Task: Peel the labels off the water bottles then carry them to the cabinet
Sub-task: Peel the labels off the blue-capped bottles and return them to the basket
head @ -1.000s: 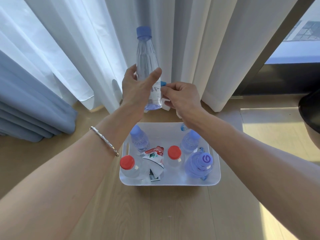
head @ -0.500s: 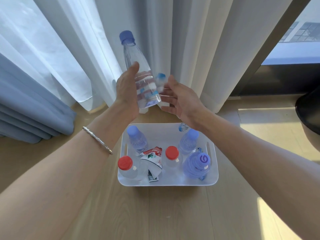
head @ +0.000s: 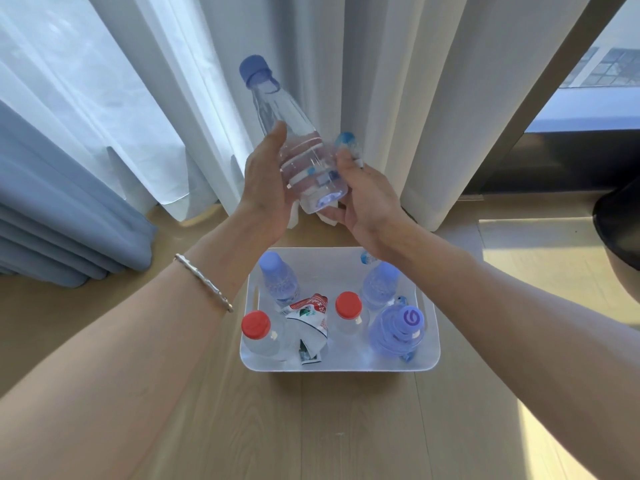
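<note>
My left hand (head: 266, 188) grips a clear water bottle (head: 277, 109) with a blue cap, tilted with the cap up and to the left above a white bin (head: 346, 365). My right hand (head: 367, 199) is at the bottle's base and pinches a white and blue label (head: 347, 142) that curls off behind the bottle. In the bin stand two blue-capped bottles (head: 277, 278), two red-capped bottles (head: 256, 325) and a wider blue bottle (head: 398, 330). A crumpled red and white label (head: 308, 317) lies between them.
The bin sits on a wooden floor (head: 346, 427). White curtains (head: 398, 81) hang right behind it and a blue-grey curtain (head: 52, 202) bunches at the left. A dark round object (head: 620, 230) is at the right edge, below a window.
The bottle went from upright to tilted with its cap to the left. The label has come away from its side, and my right hand has dropped toward the base.
</note>
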### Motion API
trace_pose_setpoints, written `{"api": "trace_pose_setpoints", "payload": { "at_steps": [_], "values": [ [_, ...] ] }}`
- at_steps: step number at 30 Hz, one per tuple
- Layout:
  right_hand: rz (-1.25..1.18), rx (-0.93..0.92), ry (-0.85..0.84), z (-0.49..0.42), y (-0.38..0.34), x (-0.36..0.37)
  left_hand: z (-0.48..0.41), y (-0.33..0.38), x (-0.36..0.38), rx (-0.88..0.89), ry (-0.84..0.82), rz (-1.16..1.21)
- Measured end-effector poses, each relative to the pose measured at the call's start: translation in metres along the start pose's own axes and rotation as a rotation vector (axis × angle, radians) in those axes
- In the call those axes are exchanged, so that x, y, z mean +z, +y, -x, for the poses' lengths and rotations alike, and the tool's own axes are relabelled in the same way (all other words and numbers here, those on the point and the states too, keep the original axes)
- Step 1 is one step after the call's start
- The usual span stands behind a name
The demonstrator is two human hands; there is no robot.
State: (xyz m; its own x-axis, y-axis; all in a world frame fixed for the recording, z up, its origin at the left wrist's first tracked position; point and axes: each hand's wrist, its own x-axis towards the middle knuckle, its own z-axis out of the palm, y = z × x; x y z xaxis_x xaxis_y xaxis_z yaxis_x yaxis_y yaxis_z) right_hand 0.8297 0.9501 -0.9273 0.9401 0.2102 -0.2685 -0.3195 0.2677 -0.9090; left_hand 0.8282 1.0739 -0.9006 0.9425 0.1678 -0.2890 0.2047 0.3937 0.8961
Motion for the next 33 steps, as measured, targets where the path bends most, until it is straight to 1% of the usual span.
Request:
{"api": "trace_pose_setpoints", "payload": {
  "at_steps": [2, 4, 7, 9, 11, 13, 15, 19, 22, 24, 27, 30, 33],
  "values": [
    [-0.065, 0.005, 0.009, 0.001, -0.004, -0.001, -0.001, 0.000, -0.001, 0.013, -0.064, 0.018],
    [-0.071, 0.012, 0.012, 0.001, -0.006, -0.002, -0.001, 0.001, -0.003, 0.027, -0.092, 0.028],
    [-0.059, 0.002, 0.030, 0.002, -0.007, -0.001, -0.002, 0.001, -0.005, 0.091, -0.068, -0.038],
    [0.064, -0.063, 0.066, 0.003, -0.010, 0.001, -0.003, 0.000, -0.004, 0.083, 0.015, -0.135],
    [0.290, -0.177, 0.104, 0.004, -0.011, 0.004, -0.006, 0.001, -0.005, 0.043, 0.096, -0.181],
    [0.476, -0.267, 0.117, 0.007, -0.006, 0.006, -0.007, 0.002, -0.006, 0.001, 0.099, -0.265],
    [0.597, -0.330, 0.097, 0.011, 0.000, 0.005, -0.009, 0.000, -0.006, -0.061, 0.088, -0.334],
    [0.677, -0.382, 0.003, 0.016, 0.005, 0.003, -0.011, -0.004, -0.006, -0.133, 0.242, -0.354],
    [0.711, -0.386, -0.091, 0.015, 0.005, 0.006, -0.014, -0.005, -0.010, -0.096, 0.295, -0.296],
    [0.798, -0.404, -0.136, 0.013, 0.004, 0.006, -0.016, -0.005, -0.010, -0.064, 0.329, -0.302],
    [0.827, -0.438, -0.149, 0.014, 0.004, 0.008, -0.016, -0.005, -0.010, -0.001, 0.383, -0.344],
    [0.808, -0.501, -0.177, 0.014, 0.006, 0.009, -0.015, -0.007, -0.007, 0.043, 0.391, -0.359],
    [0.845, -0.478, -0.161, 0.013, 0.008, 0.006, -0.015, -0.009, -0.004, 0.052, 0.373, -0.344]
  ]
}}
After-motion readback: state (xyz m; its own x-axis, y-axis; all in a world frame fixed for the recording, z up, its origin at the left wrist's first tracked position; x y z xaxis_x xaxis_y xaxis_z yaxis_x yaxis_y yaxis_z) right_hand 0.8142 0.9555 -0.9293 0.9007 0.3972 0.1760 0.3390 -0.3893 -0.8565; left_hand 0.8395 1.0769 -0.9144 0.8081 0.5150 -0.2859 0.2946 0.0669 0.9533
